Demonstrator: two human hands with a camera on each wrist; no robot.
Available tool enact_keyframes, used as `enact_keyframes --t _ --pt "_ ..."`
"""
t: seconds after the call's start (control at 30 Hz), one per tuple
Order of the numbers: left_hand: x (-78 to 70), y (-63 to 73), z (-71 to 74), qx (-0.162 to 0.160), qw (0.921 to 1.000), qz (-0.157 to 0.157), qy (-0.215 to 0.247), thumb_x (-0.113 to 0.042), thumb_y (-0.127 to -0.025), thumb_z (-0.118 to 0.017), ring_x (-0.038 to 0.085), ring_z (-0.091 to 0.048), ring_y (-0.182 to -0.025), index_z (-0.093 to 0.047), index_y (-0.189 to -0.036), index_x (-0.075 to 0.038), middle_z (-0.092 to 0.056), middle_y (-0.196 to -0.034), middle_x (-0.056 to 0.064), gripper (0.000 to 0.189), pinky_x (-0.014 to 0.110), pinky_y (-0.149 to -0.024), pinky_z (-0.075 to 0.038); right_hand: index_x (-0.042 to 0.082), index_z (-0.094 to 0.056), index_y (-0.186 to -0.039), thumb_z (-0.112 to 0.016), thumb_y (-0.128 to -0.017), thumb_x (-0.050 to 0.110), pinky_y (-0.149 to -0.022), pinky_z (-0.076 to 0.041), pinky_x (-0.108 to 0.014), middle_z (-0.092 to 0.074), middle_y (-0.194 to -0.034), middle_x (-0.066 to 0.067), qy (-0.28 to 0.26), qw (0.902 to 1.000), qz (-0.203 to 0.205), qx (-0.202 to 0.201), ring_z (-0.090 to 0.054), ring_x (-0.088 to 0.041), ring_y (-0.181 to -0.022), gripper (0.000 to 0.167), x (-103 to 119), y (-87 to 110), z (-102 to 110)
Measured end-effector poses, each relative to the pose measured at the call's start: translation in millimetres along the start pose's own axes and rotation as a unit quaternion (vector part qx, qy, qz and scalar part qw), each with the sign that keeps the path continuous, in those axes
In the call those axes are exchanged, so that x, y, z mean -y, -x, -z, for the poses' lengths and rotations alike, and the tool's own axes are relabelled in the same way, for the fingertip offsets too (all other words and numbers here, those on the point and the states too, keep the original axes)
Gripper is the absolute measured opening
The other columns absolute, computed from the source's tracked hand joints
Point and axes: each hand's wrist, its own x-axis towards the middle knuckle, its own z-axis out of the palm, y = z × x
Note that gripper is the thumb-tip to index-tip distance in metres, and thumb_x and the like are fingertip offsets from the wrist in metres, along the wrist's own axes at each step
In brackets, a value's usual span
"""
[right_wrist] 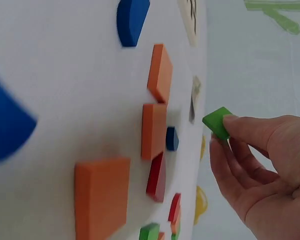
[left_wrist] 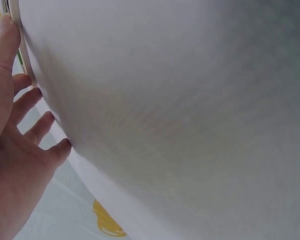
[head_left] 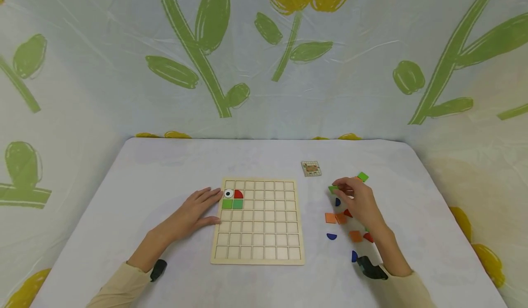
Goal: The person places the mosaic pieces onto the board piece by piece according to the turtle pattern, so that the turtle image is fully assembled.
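A wooden grid board point(head_left: 257, 261) lies flat on the table. In its upper left cells sit a white eye tile point(head_left: 228, 193), a red quarter-circle tile point(head_left: 238, 194), a light green square tile point(head_left: 227, 204) and a darker green square tile point(head_left: 238, 204). My left hand point(head_left: 191, 216) rests at the board's left edge, thumb and fingertips touching it with the fingers spread. Right of the board, my right hand point(head_left: 360, 202) pinches a green square tile point(right_wrist: 218, 122) between thumb and fingers, raised above the table in the right wrist view.
Around the right hand lie orange square tiles point(head_left: 330, 218), blue half-circle tiles point(head_left: 332, 236), red tiles point(head_left: 369, 238) and another green tile point(head_left: 363, 176). A small pattern card point(head_left: 311, 168) lies beyond the board's upper right corner. A flowered cloth backdrop point(head_left: 330, 92) rises behind the table.
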Motion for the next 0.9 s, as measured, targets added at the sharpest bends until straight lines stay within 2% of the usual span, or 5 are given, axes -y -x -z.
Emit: enact_keyframes --t 0.13,0.33,0.57,0.9 --pt "0.1 -0.3 -0.3 0.000 1.0000 -0.001 0.001 -0.034 -0.094 -0.076 0.046 -0.031 -0.148 -0.042 -0.156 -0.002 -0.042 -0.159 0.018 0.078 0.063 -0.118 -0.028 0.000 -0.072 -0.108 -0.076 -0.091 -0.002 -0.074 -0.055 -0.021 -0.071 -0.098 -0.010 -0.001 0.9999 0.013 -0.002 -0.067 -0.025 -0.089 0.018 6.7 -4.8 -8.3" --pt "0.2 -0.5 -0.1 -0.003 1.0000 -0.006 0.001 -0.034 -0.093 -0.076 0.046 -0.032 -0.147 -0.043 -0.155 -0.001 -0.043 -0.158 0.019 0.078 0.063 -0.118 -0.027 0.001 -0.072 -0.109 -0.077 -0.091 0.001 -0.075 -0.056 -0.025 -0.069 -0.098 -0.009 -0.011 0.9998 0.011 0.010 -0.065 -0.024 -0.090 0.018 18.2 -11.0 -21.7" --pt "0.0 -0.2 -0.1 -0.017 0.9997 -0.016 -0.003 -0.033 -0.093 -0.076 0.049 -0.034 -0.145 -0.044 -0.154 0.000 -0.045 -0.157 0.020 0.076 0.065 -0.116 -0.029 0.001 -0.070 -0.111 -0.076 -0.092 0.001 -0.084 -0.061 -0.040 -0.069 -0.101 -0.009 -0.049 0.9984 0.010 0.028 -0.067 -0.025 -0.095 0.021 33.7 -17.3 -40.1" --pt "1.9 0.2 0.0 -0.018 0.9997 -0.019 -0.004 -0.033 -0.093 -0.076 0.049 -0.034 -0.145 -0.045 -0.153 0.001 -0.045 -0.156 0.021 0.076 0.065 -0.115 -0.031 0.001 -0.070 -0.107 -0.077 -0.091 0.001 -0.083 -0.061 -0.036 -0.067 -0.096 -0.007 -0.095 0.9940 0.023 0.048 -0.066 -0.021 -0.091 0.017 56.7 -24.4 -64.6"
